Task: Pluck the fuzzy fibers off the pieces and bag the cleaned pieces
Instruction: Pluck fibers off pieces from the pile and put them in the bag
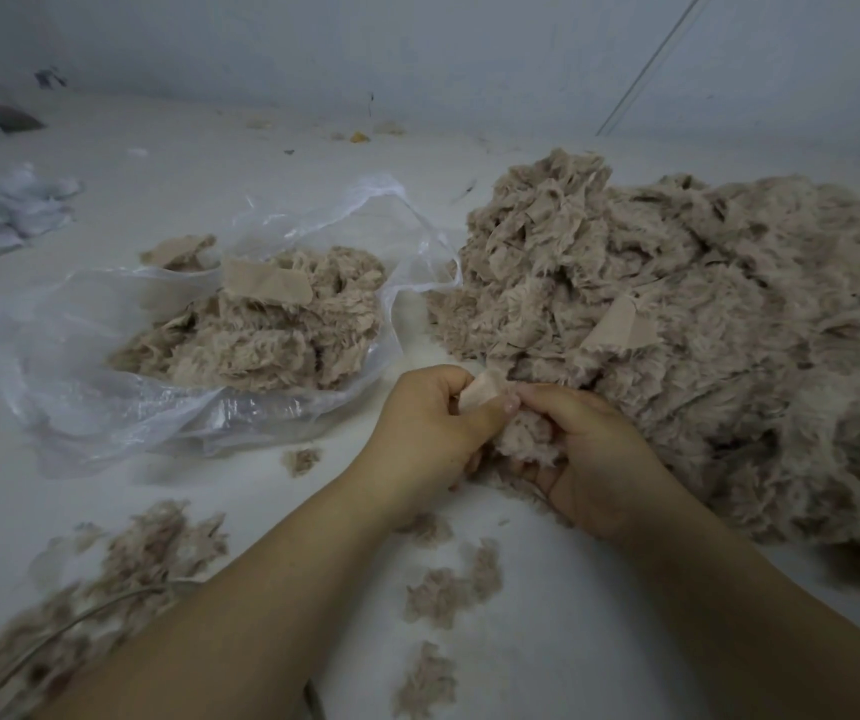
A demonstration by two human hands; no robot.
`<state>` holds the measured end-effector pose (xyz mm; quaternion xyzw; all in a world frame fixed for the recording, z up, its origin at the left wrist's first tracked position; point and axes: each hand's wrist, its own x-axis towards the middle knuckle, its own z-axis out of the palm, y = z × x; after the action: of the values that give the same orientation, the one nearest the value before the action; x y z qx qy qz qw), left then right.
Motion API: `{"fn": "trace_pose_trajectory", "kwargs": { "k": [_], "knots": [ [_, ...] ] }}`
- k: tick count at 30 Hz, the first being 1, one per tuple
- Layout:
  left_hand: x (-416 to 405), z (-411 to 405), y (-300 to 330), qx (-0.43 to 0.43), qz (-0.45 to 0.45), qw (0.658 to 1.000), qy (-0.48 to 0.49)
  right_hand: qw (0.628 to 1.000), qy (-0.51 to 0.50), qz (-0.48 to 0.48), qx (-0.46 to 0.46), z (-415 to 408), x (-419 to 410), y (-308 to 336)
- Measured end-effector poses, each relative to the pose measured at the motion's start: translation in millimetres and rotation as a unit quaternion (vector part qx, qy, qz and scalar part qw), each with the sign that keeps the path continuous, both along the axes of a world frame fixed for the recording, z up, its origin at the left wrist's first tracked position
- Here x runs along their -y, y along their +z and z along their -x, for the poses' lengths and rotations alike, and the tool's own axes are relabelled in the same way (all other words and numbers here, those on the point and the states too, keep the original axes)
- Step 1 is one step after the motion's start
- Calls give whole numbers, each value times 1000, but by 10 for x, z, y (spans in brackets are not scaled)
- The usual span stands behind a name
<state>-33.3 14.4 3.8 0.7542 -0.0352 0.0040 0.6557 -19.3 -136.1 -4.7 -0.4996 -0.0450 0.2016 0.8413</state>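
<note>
My left hand point(428, 423) pinches a small beige fuzzy fabric piece point(480, 394) by its smooth backing. My right hand point(594, 454) grips the fuzzy part of the same piece point(526, 439) from the other side, fingertips meeting the left thumb. A large heap of beige fuzzy pieces point(677, 330) lies to the right, touching my right hand. A clear plastic bag point(121, 356) lies open at the left with a pile of pieces point(272, 324) in it.
Loose tufts of plucked fiber point(137, 563) are scattered on the white surface at the lower left, with smaller clumps point(448, 589) between my forearms. Crumpled white cloth point(2, 210) sits at the far left. A wall rises behind.
</note>
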Motion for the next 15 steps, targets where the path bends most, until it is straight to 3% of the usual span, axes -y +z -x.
{"fn": "trace_pose_trajectory", "kwargs": {
  "k": [5, 15],
  "knots": [
    [-15, -21, 19, 12, 44, 999, 10, 999, 41, 10, 22, 25, -8, -5],
    [-4, 9, 84, -15, 46, 998, 38, 999, -30, 0, -38, -17, -40, -16]
  ]
}}
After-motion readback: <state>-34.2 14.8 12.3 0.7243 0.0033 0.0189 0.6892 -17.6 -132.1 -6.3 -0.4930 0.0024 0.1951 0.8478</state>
